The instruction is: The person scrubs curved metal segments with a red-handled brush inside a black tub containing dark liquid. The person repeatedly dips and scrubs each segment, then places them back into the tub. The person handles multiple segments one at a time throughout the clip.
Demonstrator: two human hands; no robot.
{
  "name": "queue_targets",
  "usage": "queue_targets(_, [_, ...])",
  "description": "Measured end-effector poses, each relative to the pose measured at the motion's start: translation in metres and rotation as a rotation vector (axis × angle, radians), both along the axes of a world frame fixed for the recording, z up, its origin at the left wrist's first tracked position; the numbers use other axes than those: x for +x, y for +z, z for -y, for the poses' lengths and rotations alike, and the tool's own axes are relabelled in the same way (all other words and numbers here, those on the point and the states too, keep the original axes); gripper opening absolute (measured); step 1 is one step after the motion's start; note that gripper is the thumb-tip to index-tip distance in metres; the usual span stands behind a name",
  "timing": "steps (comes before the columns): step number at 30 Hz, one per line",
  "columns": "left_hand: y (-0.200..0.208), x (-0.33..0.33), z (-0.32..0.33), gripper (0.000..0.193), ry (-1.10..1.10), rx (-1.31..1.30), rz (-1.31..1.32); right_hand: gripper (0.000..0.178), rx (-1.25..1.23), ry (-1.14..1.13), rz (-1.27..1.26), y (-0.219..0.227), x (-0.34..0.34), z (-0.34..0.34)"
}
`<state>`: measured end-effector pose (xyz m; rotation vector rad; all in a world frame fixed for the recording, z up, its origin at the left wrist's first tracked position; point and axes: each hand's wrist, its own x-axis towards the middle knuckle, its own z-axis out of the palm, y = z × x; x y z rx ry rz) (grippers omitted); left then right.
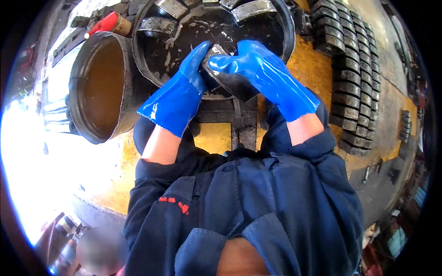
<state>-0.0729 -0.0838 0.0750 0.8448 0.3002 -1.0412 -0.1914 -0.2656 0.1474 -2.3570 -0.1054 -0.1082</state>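
Note:
Both my hands wear long blue rubber gloves. Between them is a dark metal block [231, 84] with a worn, shiny edge, tilted over the near side of a round tub [138, 55]. My right hand [251, 60] grips the block, its thumb lying across the top and its other fingers mostly hidden. On the block's left side, my left hand [195, 64] presses against it with the fingers pointing forward. Dark liquid with pale floating streaks fills the tub. Several curved metal blocks [254, 11] sit wet along its far side.
A metal drum [120, 92] with a brown inside stands tilted left of the tub. Behind it lies a red-handled brush [105, 25]. Long stacked rows of dark curved blocks [346, 87] stand to the right on a yellow surface [315, 69]. Small metal parts [367, 175] lie farther right.

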Motion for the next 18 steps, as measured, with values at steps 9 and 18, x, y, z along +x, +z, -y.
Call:
queue_targets(9, [0.026,-0.051,-0.005,0.035,0.155,0.033,0.148,0.043,-0.006,0.104,0.056,0.025,-0.026,0.003])
queue_targets(18, [0.072,-0.079,-0.036,0.042,-0.119,0.186,0.692,0.075,0.227,-0.203,-0.23,0.011,-0.041,-0.017])
